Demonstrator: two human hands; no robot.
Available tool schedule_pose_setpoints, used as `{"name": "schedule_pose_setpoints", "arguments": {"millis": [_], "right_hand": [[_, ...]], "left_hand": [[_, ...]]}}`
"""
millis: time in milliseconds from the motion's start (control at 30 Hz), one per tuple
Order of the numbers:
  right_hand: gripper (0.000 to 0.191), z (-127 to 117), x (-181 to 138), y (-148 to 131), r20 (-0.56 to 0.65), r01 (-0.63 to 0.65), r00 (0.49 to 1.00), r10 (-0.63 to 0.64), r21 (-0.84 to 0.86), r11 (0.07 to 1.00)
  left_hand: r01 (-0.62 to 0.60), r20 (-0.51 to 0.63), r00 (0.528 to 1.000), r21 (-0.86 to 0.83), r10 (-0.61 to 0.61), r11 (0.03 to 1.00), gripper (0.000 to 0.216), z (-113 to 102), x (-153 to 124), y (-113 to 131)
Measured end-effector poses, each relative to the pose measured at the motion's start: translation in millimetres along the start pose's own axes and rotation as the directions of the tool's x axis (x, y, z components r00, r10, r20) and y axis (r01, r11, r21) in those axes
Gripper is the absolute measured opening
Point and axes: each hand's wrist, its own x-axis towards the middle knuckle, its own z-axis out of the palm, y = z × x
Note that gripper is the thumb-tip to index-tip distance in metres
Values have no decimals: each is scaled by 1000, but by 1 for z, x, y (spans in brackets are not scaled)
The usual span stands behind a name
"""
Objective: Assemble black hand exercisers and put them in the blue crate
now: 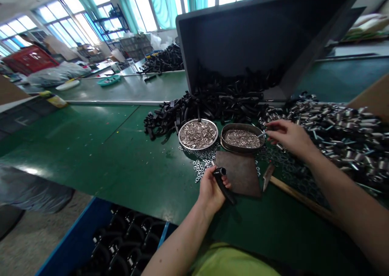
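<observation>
My left hand is wrapped around a curved black handle with an open round end facing up and a small silvery metal piece at its top. My right hand pinches a slim silvery bolt over the right rim of an oval tin. Tiny metal pins fill that tin. Left of it, a round metal dish holds larger pins. Loose nuts lie near my left hand, beside a brown metal plate.
A hammer lies under my right forearm. Silvery sleeves and bolts are heaped at the right. Black parts spill from a large tipped grey bin. A blue crate of black parts stands below the green table.
</observation>
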Motion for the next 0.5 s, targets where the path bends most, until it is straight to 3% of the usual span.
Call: {"name": "schedule_pose_setpoints", "arguments": {"millis": [67,133,233,367,433,500], "right_hand": [[35,-1,-44,-20,49,116,988,-145,379,918],[28,4,-85,-40,4,203,972,-235,489,848],[17,19,-124,-61,-40,352,930,-366,383,854],[16,42,-138,-70,-103,477,878,-467,264,838],[19,52,-136,-72,-125,398,917,-379,230,888],[31,59,-133,-75,-16,234,971,-237,233,944]], "left_hand": [[2,3,1000,4,-2,1000,24,3,-2,-4],[13,12,1000,12,-13,1000,24,6,-4,-9],[5,13,1000,26,-5,1000,22,11,-9,-15],[-69,-32,997,40,71,997,11,12,-14,-23],[-178,-24,983,98,181,979,11,11,-14,-25],[-299,18,953,184,301,936,14,9,-14,-25]]}}
